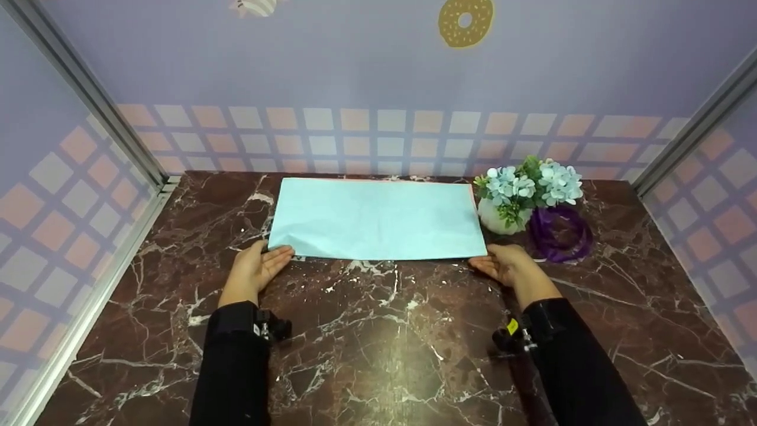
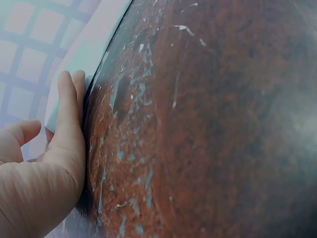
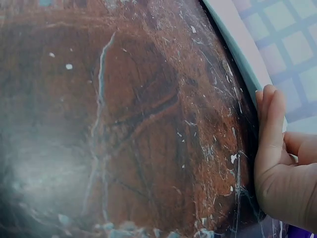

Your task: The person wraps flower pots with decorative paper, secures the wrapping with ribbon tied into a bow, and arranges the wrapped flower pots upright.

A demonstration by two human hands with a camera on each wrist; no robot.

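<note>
A pale blue sheet of paper (image 1: 378, 219) lies lengthwise across the table, with a thin pink edge showing along its far and right sides. My left hand (image 1: 258, 267) is at its near left corner, and my right hand (image 1: 507, 266) at its near right corner. In the left wrist view the left hand's fingers (image 2: 69, 106) are straight along the near edge, with the thumb held apart. The right wrist view shows the right hand's fingers (image 3: 271, 116) straight against the paper's edge, its thumb partly hidden behind them.
Right of the paper stands a white pot (image 1: 500, 218) with light blue flowers (image 1: 559, 180) and green leaves. A coil of purple ribbon (image 1: 562, 236) lies beside it. Patterned panels (image 1: 378, 71) enclose the brown marbled table (image 1: 378, 343) at the back and sides.
</note>
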